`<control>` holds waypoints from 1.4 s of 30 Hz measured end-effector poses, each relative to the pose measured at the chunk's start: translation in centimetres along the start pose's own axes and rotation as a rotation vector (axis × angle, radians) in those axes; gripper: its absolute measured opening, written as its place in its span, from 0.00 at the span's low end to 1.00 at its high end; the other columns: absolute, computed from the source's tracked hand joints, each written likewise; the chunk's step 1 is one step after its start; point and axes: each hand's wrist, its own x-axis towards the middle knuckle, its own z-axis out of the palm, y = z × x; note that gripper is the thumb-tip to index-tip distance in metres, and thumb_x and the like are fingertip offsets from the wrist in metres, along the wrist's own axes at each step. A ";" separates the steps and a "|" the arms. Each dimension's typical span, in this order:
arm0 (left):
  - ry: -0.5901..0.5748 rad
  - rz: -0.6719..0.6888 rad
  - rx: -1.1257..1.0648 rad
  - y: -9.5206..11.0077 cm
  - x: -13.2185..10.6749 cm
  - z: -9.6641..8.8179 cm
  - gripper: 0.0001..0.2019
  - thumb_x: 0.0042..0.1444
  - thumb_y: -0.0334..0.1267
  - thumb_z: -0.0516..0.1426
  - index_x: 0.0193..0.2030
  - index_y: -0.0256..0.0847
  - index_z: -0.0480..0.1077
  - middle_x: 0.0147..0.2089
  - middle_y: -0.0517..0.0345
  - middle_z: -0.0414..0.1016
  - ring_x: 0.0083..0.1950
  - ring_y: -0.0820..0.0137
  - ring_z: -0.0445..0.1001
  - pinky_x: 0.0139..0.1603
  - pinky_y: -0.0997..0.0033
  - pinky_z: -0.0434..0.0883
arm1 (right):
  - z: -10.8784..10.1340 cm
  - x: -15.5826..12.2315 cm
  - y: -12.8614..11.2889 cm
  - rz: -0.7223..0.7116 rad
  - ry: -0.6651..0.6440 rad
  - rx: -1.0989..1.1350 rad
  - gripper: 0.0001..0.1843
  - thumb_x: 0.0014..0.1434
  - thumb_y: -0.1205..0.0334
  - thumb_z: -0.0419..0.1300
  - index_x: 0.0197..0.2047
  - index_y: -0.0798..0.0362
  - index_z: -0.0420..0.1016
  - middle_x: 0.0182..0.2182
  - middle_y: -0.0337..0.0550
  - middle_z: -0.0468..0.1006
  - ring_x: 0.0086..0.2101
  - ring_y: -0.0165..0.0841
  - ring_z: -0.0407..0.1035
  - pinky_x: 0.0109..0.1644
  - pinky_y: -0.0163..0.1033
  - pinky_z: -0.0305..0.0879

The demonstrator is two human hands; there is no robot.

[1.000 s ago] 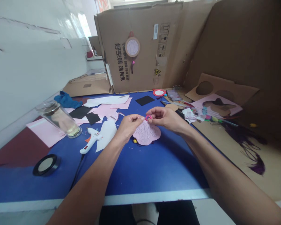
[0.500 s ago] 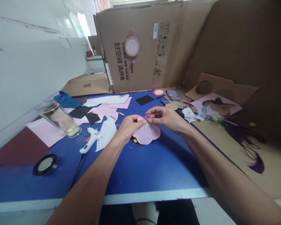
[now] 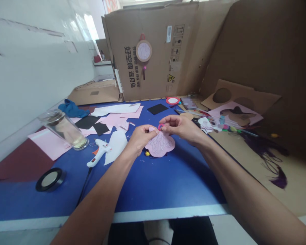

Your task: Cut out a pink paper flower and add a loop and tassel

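A round pink paper piece (image 3: 160, 145) with cut line patterns lies on the blue table (image 3: 153, 183) in the middle. My left hand (image 3: 140, 136) pinches its upper left edge with closed fingers. My right hand (image 3: 183, 128) pinches a small pink ring (image 3: 160, 127) at the top of the paper piece. The two hands almost touch above the paper. A small yellow bead (image 3: 147, 153) lies just under the paper's lower left edge.
A white glue gun (image 3: 100, 152) with a black cord lies left of my hands. Further left stand a glass jar (image 3: 63, 129) and a black tape roll (image 3: 50, 179). Pink, black and white paper scraps (image 3: 112, 119) lie behind. Cardboard boxes (image 3: 153, 51) wall the back; craft bits (image 3: 219, 122) crowd the right.
Both hands stay at the paper piece. My right hand's fingers shifted slightly on the pink ring; nothing else has moved.
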 end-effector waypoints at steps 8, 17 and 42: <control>-0.017 -0.011 0.019 -0.3 0.1 0.0 0.16 0.47 0.50 0.71 0.34 0.38 0.80 0.31 0.58 0.78 0.30 0.70 0.72 0.33 0.69 0.66 | 0.0 0.0 0.0 -0.024 0.001 -0.028 0.20 0.51 0.51 0.80 0.43 0.50 0.84 0.33 0.41 0.86 0.32 0.34 0.77 0.39 0.40 0.75; 0.008 0.006 0.032 0.1 -0.1 0.3 0.13 0.46 0.46 0.70 0.33 0.39 0.80 0.29 0.60 0.76 0.29 0.72 0.70 0.31 0.71 0.64 | 0.1 -0.2 -0.6 -0.075 -0.003 -0.081 0.18 0.59 0.42 0.73 0.37 0.50 0.86 0.34 0.43 0.86 0.32 0.34 0.76 0.38 0.40 0.74; -0.021 -0.007 0.003 -0.6 0.2 0.2 0.13 0.48 0.40 0.70 0.40 0.39 0.84 0.35 0.55 0.81 0.33 0.69 0.75 0.34 0.69 0.70 | 0.0 0.2 -0.2 -0.096 0.098 -0.158 0.14 0.54 0.51 0.76 0.37 0.50 0.84 0.33 0.44 0.88 0.31 0.36 0.79 0.39 0.42 0.76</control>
